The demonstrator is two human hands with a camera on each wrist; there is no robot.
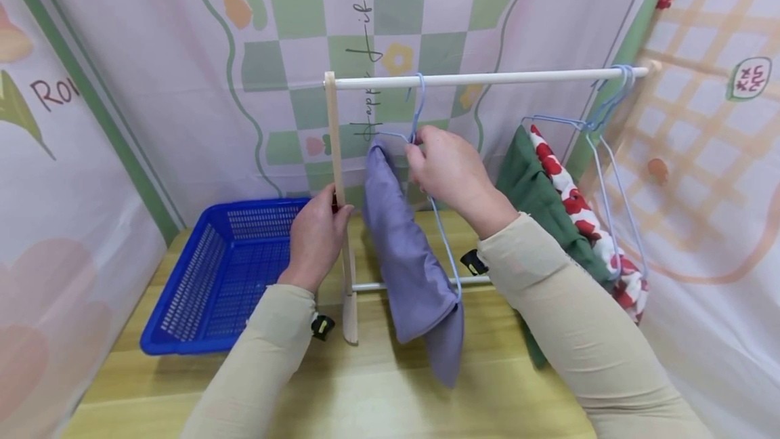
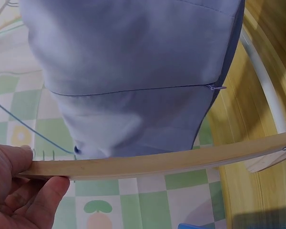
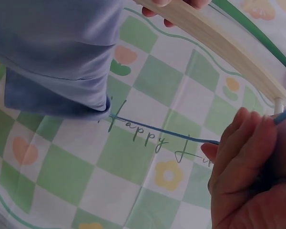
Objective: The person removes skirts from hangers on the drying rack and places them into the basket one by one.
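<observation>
My left hand [image 1: 317,239] grips the upright wooden post [image 2: 109,168] at the left end of a clothes rack, thumb on one side and fingers on the other. My right hand [image 1: 451,169] pinches a thin blue clothes hanger [image 1: 419,108] just below its hook, which sits over the rack's white top rod [image 1: 506,78]. From the hanger's left side hangs a lavender-grey cloth [image 1: 405,256] with a stitched seam; its kind is unclear. In the right wrist view, the hanger's wire runs from the cloth's corner to my curled fingers [image 3: 245,152].
Left of the rack, a blue plastic basket [image 1: 183,346] stands on the wooden table [image 1: 487,385]. At the rod's right end, more blue hangers [image 1: 609,103] are bunched together, with a green cloth [image 1: 542,202] and a red-and-white patterned cloth [image 1: 575,205]. Printed curtains [image 1: 292,12] surround the table.
</observation>
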